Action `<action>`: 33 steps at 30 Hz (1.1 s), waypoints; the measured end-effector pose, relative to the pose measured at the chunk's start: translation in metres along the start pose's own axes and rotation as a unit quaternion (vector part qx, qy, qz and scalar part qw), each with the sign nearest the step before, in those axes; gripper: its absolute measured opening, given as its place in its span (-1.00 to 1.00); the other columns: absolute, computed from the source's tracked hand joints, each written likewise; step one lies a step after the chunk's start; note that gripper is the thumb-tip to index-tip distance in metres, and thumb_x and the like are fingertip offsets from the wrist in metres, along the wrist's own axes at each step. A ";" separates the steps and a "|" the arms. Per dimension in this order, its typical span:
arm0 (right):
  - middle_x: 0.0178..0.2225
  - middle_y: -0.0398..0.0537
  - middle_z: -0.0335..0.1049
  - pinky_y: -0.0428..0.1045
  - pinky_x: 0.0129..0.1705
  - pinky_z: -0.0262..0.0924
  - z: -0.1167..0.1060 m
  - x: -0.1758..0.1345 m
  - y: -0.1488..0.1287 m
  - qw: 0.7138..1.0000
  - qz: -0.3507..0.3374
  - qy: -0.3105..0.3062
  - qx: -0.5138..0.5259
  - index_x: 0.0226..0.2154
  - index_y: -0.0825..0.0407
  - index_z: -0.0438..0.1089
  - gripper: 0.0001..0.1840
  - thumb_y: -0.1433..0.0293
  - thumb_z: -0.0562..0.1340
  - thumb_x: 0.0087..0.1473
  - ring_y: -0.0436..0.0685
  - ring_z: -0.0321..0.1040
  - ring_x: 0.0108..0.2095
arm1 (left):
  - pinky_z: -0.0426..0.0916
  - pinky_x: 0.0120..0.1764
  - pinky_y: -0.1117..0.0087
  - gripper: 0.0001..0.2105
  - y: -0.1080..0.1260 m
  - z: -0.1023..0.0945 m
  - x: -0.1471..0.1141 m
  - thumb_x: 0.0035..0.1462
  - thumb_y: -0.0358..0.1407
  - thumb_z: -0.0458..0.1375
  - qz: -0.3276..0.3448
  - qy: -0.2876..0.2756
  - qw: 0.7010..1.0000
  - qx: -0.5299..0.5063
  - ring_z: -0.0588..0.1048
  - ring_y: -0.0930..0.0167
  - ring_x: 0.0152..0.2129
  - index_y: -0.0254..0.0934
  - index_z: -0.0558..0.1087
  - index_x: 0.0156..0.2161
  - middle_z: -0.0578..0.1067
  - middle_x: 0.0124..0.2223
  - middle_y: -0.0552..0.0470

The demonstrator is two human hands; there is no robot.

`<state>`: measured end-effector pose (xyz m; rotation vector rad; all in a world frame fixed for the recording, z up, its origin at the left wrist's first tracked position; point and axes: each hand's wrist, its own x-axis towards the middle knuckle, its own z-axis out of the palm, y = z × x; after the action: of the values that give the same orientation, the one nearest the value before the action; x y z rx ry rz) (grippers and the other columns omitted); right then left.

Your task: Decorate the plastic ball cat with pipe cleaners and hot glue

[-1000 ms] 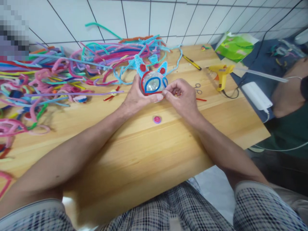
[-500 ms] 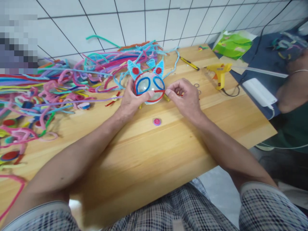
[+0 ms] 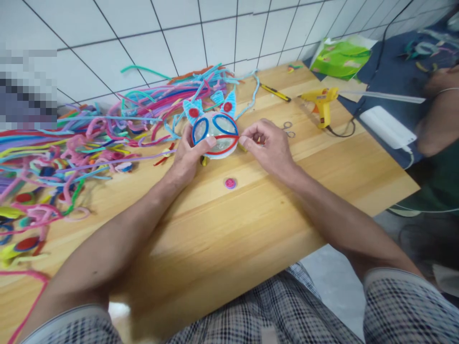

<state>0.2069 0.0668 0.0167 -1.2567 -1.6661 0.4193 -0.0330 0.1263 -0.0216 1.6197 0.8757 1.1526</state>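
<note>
A round clear ball [image 3: 219, 147] carries two blue pipe-cleaner rings and light-blue pointed ears with red centres. My left hand [image 3: 190, 152] grips its left side, thumb lying on the front. Across the lower front runs a red pipe cleaner [image 3: 229, 138], shaped like a mouth. At the ball's right edge my right hand [image 3: 267, 143] pinches the end of that red strip between thumb and forefinger. The other fingers of this hand are curled. A small pink and purple coil [image 3: 230, 183] lies on the table just below the ball.
Many coloured pipe cleaners [image 3: 107, 119] are heaped along the left and back. A yellow utility knife [image 3: 275, 92], scissors [image 3: 288, 129] and a yellow glue gun [image 3: 322, 104] lie to the right. Beyond are a white power bank [image 3: 387, 126], a green packet [image 3: 340, 58] and another person's arm [image 3: 441, 117].
The camera view has shifted a little. The ball has turned slightly, and the red strip now bows into a fuller closed mouth shape. Both hands keep their holds.
</note>
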 end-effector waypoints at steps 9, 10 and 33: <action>-0.33 -0.16 0.53 0.08 -0.13 0.34 -0.001 0.001 -0.003 1.000 -0.001 -0.008 0.022 -0.36 -0.10 0.49 -0.72 0.15 0.42 0.35 0.11 0.41 -0.28 | 0.52 0.28 -0.11 -0.29 0.004 0.001 -0.001 0.08 0.39 0.37 -0.025 0.006 0.999 -0.036 0.60 0.06 0.27 0.02 0.49 0.18 0.67 0.24 0.02; -0.33 -0.16 0.53 0.08 -0.12 0.34 -0.001 0.001 -0.003 1.000 0.003 -0.010 0.023 -0.36 -0.10 0.49 -0.72 0.15 0.42 0.34 0.11 0.41 -0.27 | 0.52 0.28 -0.11 -0.26 0.005 0.001 -0.001 0.07 0.42 0.36 -0.028 0.002 0.999 -0.031 0.59 0.06 0.28 0.01 0.49 0.17 0.66 0.24 0.04; -0.24 -0.12 0.54 0.12 0.01 0.36 0.000 0.001 0.006 0.999 -0.004 -0.047 0.027 -0.32 -0.08 0.44 -0.53 -0.10 0.37 0.40 0.15 0.42 -0.17 | 0.50 0.26 -0.03 -0.38 0.010 0.003 -0.001 -0.14 0.18 0.62 -0.040 0.029 0.990 -0.133 0.60 0.00 0.20 0.01 0.60 -0.02 0.70 0.08 0.05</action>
<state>0.2105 0.0705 0.0128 -1.2070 -1.7255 0.5223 -0.0298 0.1211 -0.0124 1.3279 0.7796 1.2092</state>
